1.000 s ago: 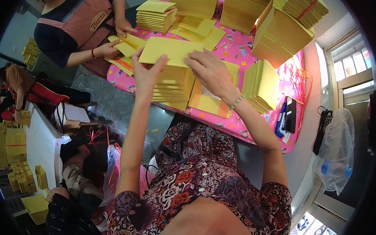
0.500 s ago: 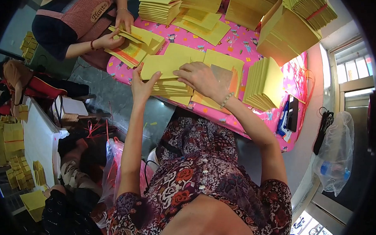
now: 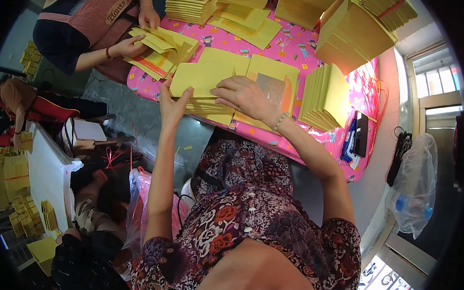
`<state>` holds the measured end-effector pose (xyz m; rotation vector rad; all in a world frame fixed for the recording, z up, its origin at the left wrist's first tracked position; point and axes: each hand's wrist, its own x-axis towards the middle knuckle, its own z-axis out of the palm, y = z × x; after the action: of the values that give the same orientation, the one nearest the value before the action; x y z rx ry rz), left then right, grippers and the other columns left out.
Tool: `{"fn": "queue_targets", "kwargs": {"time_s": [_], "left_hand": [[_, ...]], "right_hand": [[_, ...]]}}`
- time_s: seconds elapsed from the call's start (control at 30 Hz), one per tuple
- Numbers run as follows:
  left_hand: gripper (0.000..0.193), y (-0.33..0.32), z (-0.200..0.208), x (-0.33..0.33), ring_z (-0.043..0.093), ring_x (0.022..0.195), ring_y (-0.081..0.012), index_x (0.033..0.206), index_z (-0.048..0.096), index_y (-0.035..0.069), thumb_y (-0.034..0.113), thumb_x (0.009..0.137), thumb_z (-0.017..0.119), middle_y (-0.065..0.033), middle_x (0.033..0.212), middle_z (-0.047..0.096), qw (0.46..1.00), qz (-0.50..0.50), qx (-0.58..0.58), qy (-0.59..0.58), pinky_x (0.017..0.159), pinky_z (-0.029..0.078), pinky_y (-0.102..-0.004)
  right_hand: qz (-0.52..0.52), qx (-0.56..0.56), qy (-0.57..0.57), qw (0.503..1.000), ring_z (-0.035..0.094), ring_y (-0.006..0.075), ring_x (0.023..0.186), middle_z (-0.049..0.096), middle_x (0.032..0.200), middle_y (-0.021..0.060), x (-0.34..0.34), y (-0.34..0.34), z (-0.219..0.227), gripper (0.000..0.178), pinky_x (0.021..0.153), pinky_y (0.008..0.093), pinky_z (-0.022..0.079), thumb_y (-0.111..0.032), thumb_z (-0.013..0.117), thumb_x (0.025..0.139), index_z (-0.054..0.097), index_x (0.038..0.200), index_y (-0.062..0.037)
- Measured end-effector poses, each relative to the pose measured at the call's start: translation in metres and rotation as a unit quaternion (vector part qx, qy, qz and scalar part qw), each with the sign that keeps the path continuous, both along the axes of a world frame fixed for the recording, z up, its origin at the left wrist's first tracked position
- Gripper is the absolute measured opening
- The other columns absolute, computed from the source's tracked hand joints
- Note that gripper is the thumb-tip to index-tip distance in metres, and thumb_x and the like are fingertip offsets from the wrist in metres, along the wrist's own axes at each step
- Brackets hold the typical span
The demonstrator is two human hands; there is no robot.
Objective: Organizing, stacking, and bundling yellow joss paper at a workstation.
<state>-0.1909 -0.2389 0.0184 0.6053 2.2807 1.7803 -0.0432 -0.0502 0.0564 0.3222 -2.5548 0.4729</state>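
A stack of folded yellow paper (image 3: 199,78) lies at the table's near edge, its layers fanned on the side toward me. My left hand (image 3: 174,106) grips its left end, thumb on the near side and fingertips at the far corner. At the stack's right end is my right hand (image 3: 243,97), wearing a beaded bracelet, its fingers bent together over the paper edges. Beneath and beside that hand lies a flat yellow sheet (image 3: 258,65) with a silvery patch (image 3: 270,88) and orange print. Some of the stack's right end is hidden by my right hand.
A pink patterned cloth (image 3: 235,41) covers the table. Folded yellow stacks stand at right (image 3: 323,97) and far left (image 3: 191,6). Near a dark phone (image 3: 361,134) lies red string (image 3: 380,106). Across the left corner, a co-worker's hand (image 3: 129,48) handles yellow sheets (image 3: 161,53).
My hands stay at the two ends of the stack, with the right fingers shifted slightly. The co-worker's sheets have been lifted and curled further. The whole view has moved a little.
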Motion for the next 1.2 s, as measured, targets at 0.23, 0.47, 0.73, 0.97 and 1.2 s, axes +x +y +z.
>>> {"fn": "queue_targets", "kwargs": {"time_s": [0.23,0.47,0.73,0.97,1.2], "left_hand": [[0.070,-0.001,0.002,0.003,0.054,0.115,-0.0289,0.129,0.043,-0.003,0.024,0.075,0.080,-0.0224,0.123,0.056,1.000,-0.019,-0.006,0.019,0.096,0.044,-0.0396],[0.074,-0.002,-0.015,0.006,0.043,0.121,-0.0382,0.131,0.042,-0.001,0.032,0.076,0.079,-0.0244,0.126,0.050,0.977,0.006,-0.141,0.163,0.102,0.033,-0.0501],[0.048,-0.001,0.007,0.003,0.038,0.125,-0.0376,0.120,0.060,0.014,0.036,0.080,0.074,-0.0219,0.124,0.048,0.954,-0.002,-0.155,0.256,0.105,0.028,-0.0504],[0.027,0.004,0.035,0.001,0.038,0.124,-0.0388,0.101,0.069,0.013,0.034,0.084,0.070,-0.0203,0.129,0.049,0.938,-0.046,-0.197,0.282,0.104,0.029,-0.0501],[0.019,0.011,0.047,0.001,0.044,0.119,-0.0345,0.101,0.069,0.013,0.027,0.091,0.062,-0.0120,0.123,0.057,0.924,-0.077,-0.190,0.322,0.101,0.033,-0.0468]], "right_hand": [[0.013,-0.048,-0.032,0.998,0.061,0.0257,0.096,0.063,0.101,0.0075,0.008,0.000,-0.004,0.029,0.081,0.0376,0.051,-0.030,0.066,0.087,0.067,0.109,-0.0107],[0.024,-0.122,-0.122,0.985,0.058,0.0293,0.102,0.060,0.109,0.0093,0.009,0.006,-0.018,0.032,0.088,0.0387,0.050,-0.025,0.066,0.088,0.064,0.116,-0.0091],[-0.012,-0.162,-0.054,0.985,0.056,0.0307,0.106,0.058,0.111,0.0116,0.027,0.011,-0.001,0.033,0.088,0.0403,0.049,-0.023,0.066,0.088,0.062,0.117,-0.0080],[-0.131,-0.137,-0.155,0.970,0.060,0.0318,0.094,0.060,0.098,0.0125,0.100,0.032,-0.004,0.029,0.080,0.0405,0.051,-0.023,0.070,0.084,0.064,0.106,-0.0055],[-0.162,-0.065,-0.164,0.971,0.059,0.0290,0.093,0.059,0.098,0.0107,0.147,0.021,-0.023,0.033,0.080,0.0398,0.050,-0.024,0.073,0.079,0.063,0.105,-0.0053]]}}
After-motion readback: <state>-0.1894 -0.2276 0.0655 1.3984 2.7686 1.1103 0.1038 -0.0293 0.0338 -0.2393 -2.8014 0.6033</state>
